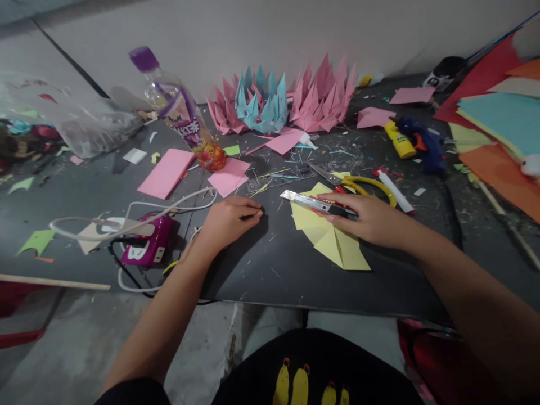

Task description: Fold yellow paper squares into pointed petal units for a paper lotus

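Note:
My right hand [367,218] is closed on a box cutter [314,203] with a silver and black body, its tip pointing left. Beneath it lie folded yellow paper pieces [337,247] and something red. Scissors with yellow handles [369,183] rest just beyond that hand. My left hand [230,221] lies on the dark table [270,281], fingers loosely curled together, and whether it holds anything is hidden. Pink paper squares [230,175] are a little beyond it.
A tilted bottle [181,115], pink [324,95] and blue [264,107] folded-paper crowns stand at the back. A purple power adapter [149,242] with cables is left. Glue stick [399,140], glue gun [426,143], glue tube [395,191] and coloured paper [502,121] are right.

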The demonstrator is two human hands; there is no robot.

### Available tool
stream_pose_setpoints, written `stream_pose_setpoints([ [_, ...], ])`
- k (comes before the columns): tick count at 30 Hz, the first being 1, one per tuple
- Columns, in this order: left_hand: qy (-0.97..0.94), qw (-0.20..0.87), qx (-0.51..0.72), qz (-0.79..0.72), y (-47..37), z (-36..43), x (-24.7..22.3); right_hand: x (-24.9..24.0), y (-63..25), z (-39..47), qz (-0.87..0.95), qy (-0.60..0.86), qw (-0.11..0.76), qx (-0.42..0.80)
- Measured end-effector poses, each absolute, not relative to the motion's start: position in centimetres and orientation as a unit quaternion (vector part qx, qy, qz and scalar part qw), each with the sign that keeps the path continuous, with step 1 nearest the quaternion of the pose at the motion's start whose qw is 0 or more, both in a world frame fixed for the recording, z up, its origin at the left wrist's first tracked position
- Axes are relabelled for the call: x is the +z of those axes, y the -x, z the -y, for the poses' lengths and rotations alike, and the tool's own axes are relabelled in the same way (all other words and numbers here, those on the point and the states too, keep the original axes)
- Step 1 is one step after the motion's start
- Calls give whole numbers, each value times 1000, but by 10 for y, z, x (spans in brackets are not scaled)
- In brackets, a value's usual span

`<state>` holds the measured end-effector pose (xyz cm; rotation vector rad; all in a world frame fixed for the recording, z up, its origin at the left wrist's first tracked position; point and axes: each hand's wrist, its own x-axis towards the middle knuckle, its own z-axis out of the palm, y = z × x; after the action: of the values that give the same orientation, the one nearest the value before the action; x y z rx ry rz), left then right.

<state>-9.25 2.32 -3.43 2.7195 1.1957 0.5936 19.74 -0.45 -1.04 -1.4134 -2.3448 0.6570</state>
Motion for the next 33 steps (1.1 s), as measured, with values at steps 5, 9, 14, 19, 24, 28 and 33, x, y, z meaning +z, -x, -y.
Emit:
stream_pose_setpoints([
  [5,-899,46,188,-393,91,-24,-35,-10,-197,5,818,501,160,232],
  [9,-904,-24,126,-408,86,-19,-31,-10,-198,5,818,495,161,243],
  [14,-903,-83,75,-416,80,-13,-25,-9,-198,5,820,490,162,247],
  [19,-905,-57,79,-414,80,-16,-26,-9,-198,4,823,485,161,250],
  [24,-902,-7,82,-424,83,-20,-30,-11,-199,4,820,488,161,252],
  [28,-896,36,90,-433,85,-22,-31,-12,-199,5,819,488,165,252],
  [33,-892,73,112,-432,87,-24,-33,-11,-199,5,821,491,158,243],
])
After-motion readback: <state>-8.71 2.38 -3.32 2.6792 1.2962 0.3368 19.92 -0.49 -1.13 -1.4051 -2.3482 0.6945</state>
